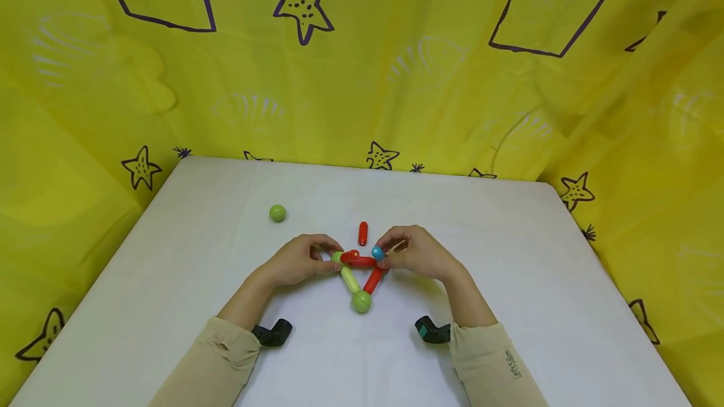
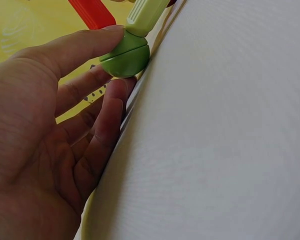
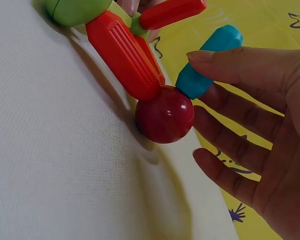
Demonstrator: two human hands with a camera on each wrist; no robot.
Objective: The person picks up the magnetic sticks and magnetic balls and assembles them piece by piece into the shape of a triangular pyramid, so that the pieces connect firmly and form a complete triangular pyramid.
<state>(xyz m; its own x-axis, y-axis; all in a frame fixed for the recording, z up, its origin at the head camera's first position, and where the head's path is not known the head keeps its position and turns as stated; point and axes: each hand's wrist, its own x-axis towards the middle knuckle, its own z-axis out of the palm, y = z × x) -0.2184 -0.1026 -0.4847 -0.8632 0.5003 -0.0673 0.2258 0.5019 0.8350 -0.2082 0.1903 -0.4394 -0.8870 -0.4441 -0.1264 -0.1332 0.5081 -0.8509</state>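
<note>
A white table (image 1: pixel 509 256) stands before yellow star-printed cloth walls (image 1: pixel 362 80).

From my remote seat, the white table (image 1: pixel 509 306) offers broad open surface along its left edge, its right edge and across the far edge. Obstacles sit at the middle: the rod-and-ball triangle (image 1: pixel 359 272), with my left hand (image 1: pixel 296 260) touching its left corner and my right hand (image 1: pixel 418 253) at its right corner. A loose red rod (image 1: pixel 363 233) lies just beyond the triangle, and a loose green ball (image 1: pixel 277 213) lies toward the far-left corner, well apart. Both forearms block the near edge either side of the triangle. Yellow curtain (image 1: pixel 362 80) walls the far and side edges.
</note>
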